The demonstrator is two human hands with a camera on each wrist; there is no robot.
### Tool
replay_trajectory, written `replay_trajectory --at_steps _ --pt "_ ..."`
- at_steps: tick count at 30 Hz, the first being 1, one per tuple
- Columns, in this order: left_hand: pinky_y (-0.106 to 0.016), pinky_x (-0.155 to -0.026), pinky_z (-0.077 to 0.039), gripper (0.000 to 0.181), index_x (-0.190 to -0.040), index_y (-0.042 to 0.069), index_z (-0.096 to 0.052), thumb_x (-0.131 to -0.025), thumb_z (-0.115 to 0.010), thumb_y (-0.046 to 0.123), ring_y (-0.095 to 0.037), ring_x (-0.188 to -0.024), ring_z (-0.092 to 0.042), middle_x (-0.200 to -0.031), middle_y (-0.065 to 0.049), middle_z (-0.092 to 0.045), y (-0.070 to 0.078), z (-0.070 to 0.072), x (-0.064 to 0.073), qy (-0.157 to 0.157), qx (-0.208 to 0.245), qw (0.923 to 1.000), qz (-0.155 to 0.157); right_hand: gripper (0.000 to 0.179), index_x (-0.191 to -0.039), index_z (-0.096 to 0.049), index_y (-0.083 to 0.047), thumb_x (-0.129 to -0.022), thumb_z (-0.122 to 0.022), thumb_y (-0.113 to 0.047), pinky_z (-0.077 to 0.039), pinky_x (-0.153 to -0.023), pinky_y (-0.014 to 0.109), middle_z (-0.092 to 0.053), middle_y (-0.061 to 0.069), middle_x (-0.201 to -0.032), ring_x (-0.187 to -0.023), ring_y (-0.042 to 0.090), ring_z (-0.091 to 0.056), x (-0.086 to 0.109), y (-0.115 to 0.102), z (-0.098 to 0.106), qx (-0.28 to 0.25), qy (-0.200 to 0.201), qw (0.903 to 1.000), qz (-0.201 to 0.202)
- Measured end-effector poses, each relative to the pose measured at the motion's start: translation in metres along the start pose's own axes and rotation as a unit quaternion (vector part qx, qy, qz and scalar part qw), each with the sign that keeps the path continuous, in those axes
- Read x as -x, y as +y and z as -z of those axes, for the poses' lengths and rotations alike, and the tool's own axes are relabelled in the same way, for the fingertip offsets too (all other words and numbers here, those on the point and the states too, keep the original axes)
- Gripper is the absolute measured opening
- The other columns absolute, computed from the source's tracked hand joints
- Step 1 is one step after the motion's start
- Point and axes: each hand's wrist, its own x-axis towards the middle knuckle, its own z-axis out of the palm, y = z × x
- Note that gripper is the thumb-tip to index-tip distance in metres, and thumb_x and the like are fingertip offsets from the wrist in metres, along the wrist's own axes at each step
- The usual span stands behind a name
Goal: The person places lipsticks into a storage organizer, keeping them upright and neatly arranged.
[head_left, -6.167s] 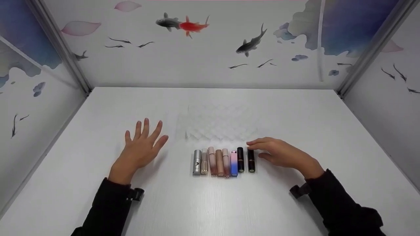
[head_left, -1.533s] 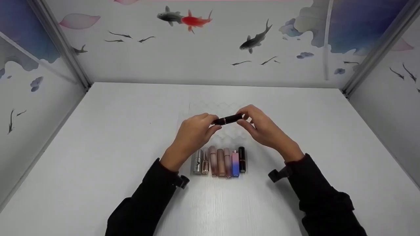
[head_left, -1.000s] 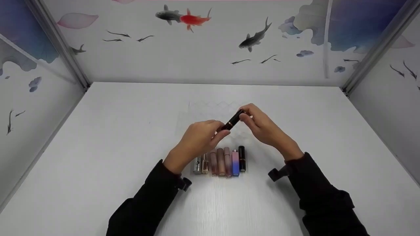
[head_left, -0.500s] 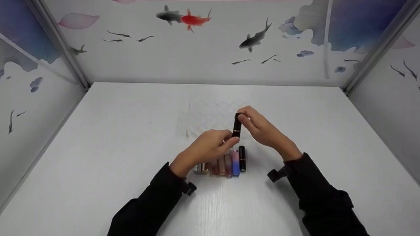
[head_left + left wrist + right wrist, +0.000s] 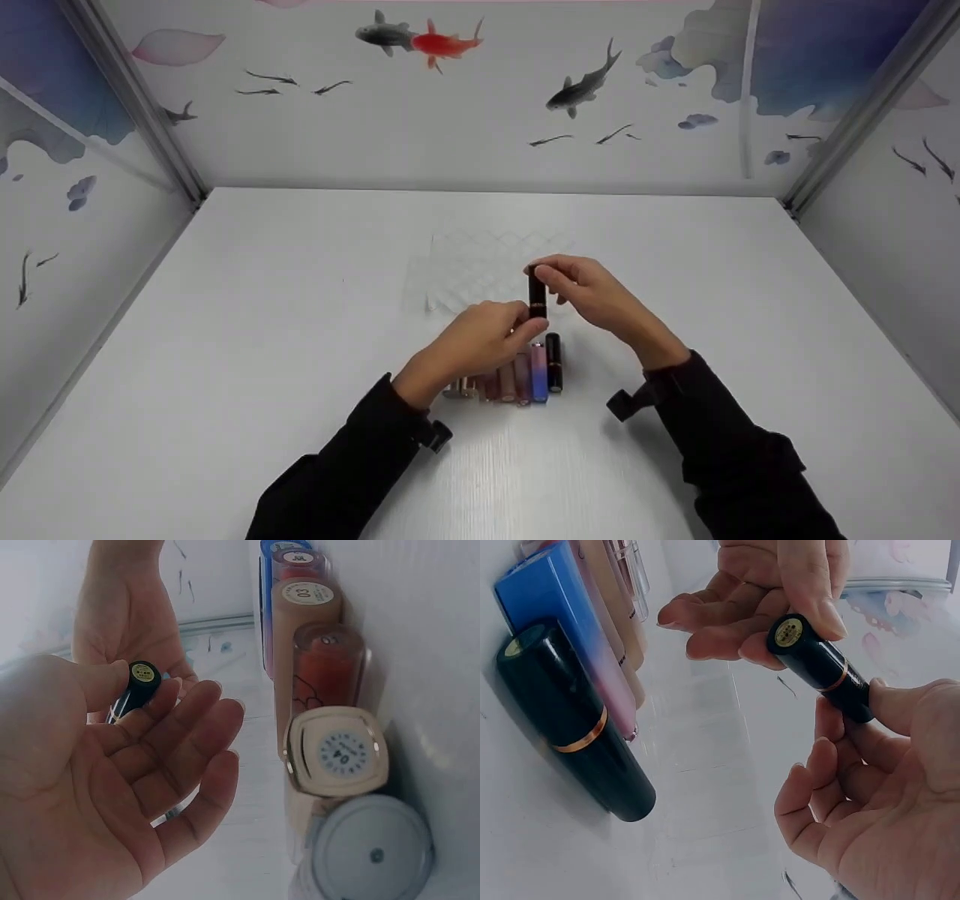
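Observation:
A black lipstick tube (image 5: 537,292) with a thin gold band is held nearly upright between both hands, above the lipstick row. My left hand (image 5: 484,337) pinches its lower end between thumb and forefinger; a round yellow label on that end shows in both wrist views. The right hand (image 5: 596,292) pinches the upper end between thumb and fingertips. Below lies a second black lipstick (image 5: 574,720), beside a blue-and-pink tube (image 5: 538,373). Several lip gloss tubes (image 5: 306,630) and a silver tube (image 5: 371,851) continue the row, partly hidden under the left hand in the head view.
A clear plastic organizer (image 5: 480,262) with wavy dividers lies just behind the row on the white table (image 5: 225,337). Printed panels (image 5: 480,135) with fish wall in the back and both sides. Each sleeve carries a black wrist camera (image 5: 630,403).
The right hand took the end black lipstick from the row and both hands now grip it. Over the last second it has turned from slanted to nearly upright and come slightly nearer.

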Motion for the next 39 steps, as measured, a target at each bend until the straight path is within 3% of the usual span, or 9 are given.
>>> replay_trajectory --at_steps 7,12,17,20,23,28,31,34,39 --pt "-0.028 -0.059 -0.040 0.038 -0.091 0.007 -0.063 -0.108 -0.049 0.037 -0.012 -0.062 -0.050 -0.070 0.005 -0.050 0.000 0.001 0.001 0.006 0.007 1.0000 0.004 0.038 -0.129 -0.065 0.000 -0.110 -0.047 -0.028 -0.050 -0.078 0.029 -0.068 0.005 -0.104 -0.091 0.024 -0.057 -0.001 0.002 -0.002 -0.009 0.006 0.9999 -0.001" --pt "-0.028 -0.059 -0.041 0.039 -0.093 0.007 -0.065 -0.108 -0.048 0.040 -0.011 -0.063 -0.050 -0.071 0.005 -0.052 -0.002 0.000 0.000 0.004 0.015 0.9998 0.007 0.039 -0.132 -0.063 0.000 -0.111 -0.045 -0.027 -0.050 -0.082 0.037 -0.067 0.007 -0.108 -0.094 0.029 -0.057 -0.001 0.002 -0.004 -0.010 0.005 0.9999 0.002" --pt "-0.032 -0.074 -0.052 0.045 -0.113 0.006 -0.071 -0.108 -0.047 0.044 -0.015 -0.082 -0.066 -0.094 -0.001 -0.071 -0.005 0.003 0.000 0.007 0.019 0.9996 0.021 0.039 -0.134 -0.062 0.001 -0.111 -0.045 -0.026 -0.051 -0.085 0.042 -0.066 0.009 -0.110 -0.097 0.027 -0.058 -0.001 0.002 -0.004 -0.012 0.015 0.9998 0.007" --pt "-0.035 -0.082 -0.054 0.047 -0.124 0.007 -0.070 -0.108 -0.047 0.045 -0.017 -0.094 -0.068 -0.108 -0.004 -0.073 -0.009 0.010 0.001 0.025 0.025 0.9990 0.028 0.038 -0.134 -0.061 0.000 -0.110 -0.047 -0.026 -0.051 -0.086 0.043 -0.065 0.010 -0.111 -0.098 0.025 -0.059 0.000 0.000 -0.001 -0.020 0.034 0.9992 0.007" --pt "-0.036 -0.086 -0.053 0.044 -0.123 0.007 -0.070 -0.108 -0.048 0.041 -0.017 -0.098 -0.066 -0.109 -0.004 -0.072 -0.016 0.021 0.002 0.074 0.039 0.9963 0.021 0.038 -0.133 -0.061 -0.001 -0.109 -0.049 -0.029 -0.050 -0.086 0.039 -0.065 0.010 -0.110 -0.100 0.028 -0.058 0.001 -0.001 0.005 -0.028 0.059 0.9979 0.005" --pt "-0.039 -0.098 -0.049 0.039 -0.124 0.003 -0.068 -0.108 -0.051 0.034 -0.023 -0.116 -0.061 -0.121 -0.008 -0.069 -0.032 0.041 0.006 0.187 0.058 0.9805 0.018 0.037 -0.132 -0.060 -0.003 -0.108 -0.052 -0.029 -0.050 -0.087 0.036 -0.066 0.012 -0.107 -0.100 0.023 -0.061 0.003 -0.001 0.017 -0.043 0.127 0.9908 0.022" --pt "-0.041 -0.108 -0.042 0.042 -0.131 0.002 -0.064 -0.108 -0.051 0.035 -0.026 -0.130 -0.053 -0.134 -0.013 -0.062 -0.042 0.049 0.009 0.231 0.062 0.9698 0.046 0.035 -0.132 -0.061 -0.002 -0.107 -0.054 -0.027 -0.051 -0.089 0.036 -0.066 0.013 -0.108 -0.099 0.020 -0.064 0.004 0.000 0.024 -0.055 0.171 0.9827 0.043" --pt "-0.041 -0.116 -0.034 0.049 -0.139 0.002 -0.058 -0.108 -0.049 0.038 -0.026 -0.141 -0.044 -0.146 -0.015 -0.053 -0.053 0.054 0.011 0.253 0.083 0.9598 0.087 0.036 -0.133 -0.060 -0.002 -0.107 -0.055 -0.027 -0.052 -0.090 0.035 -0.065 0.013 -0.110 -0.098 0.020 -0.066 0.005 0.002 0.029 -0.059 0.204 0.9753 0.061" --pt "-0.042 -0.118 -0.031 0.063 -0.152 0.004 -0.043 -0.109 -0.040 0.048 -0.026 -0.147 -0.035 -0.157 -0.013 -0.041 -0.068 0.055 0.014 0.246 0.151 0.9428 0.167 0.036 -0.132 -0.061 -0.002 -0.106 -0.058 -0.026 -0.052 -0.088 0.034 -0.065 0.011 -0.110 -0.095 0.019 -0.066 0.006 0.004 0.036 -0.036 0.243 0.9662 0.078"
